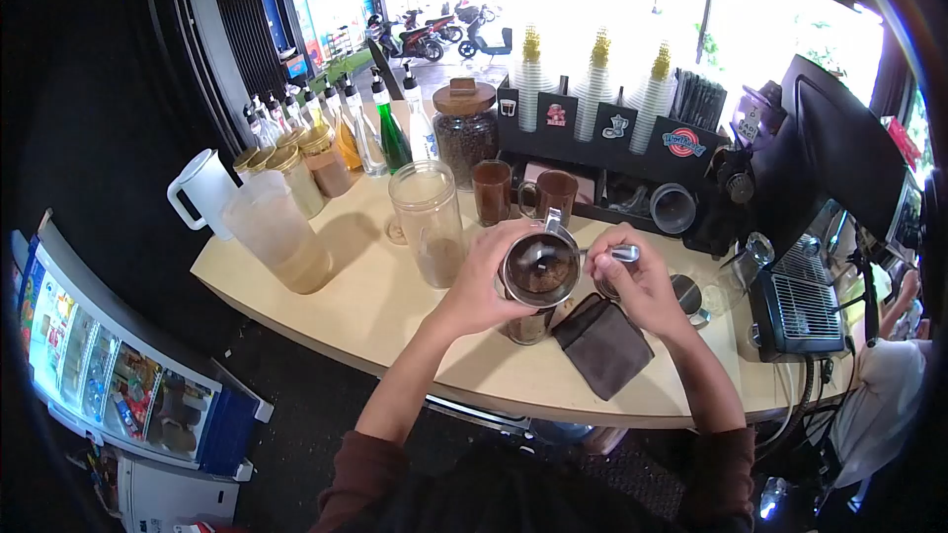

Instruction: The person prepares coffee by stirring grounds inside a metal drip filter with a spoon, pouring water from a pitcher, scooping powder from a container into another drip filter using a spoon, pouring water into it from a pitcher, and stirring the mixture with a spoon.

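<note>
left hand (488,278): was closed around a metal pitcher (573,278), dark contents (543,278) visible inside.
right hand (640,286): gripped a metal-handled utensil (624,253) beside the pitcher.
pitcher position: was held above the counter (360,326).
cloth (604,347): brown, lay on the counter near the right hand.
jar (425,207): clear, stood left of the pitcher.

Past the bean jar (468,150), you see parked motorbikes (420,43); left of it stand pump bottles (392,138), right of it a black cup rack (614,128), far left a display fridge (111,385).
</note>
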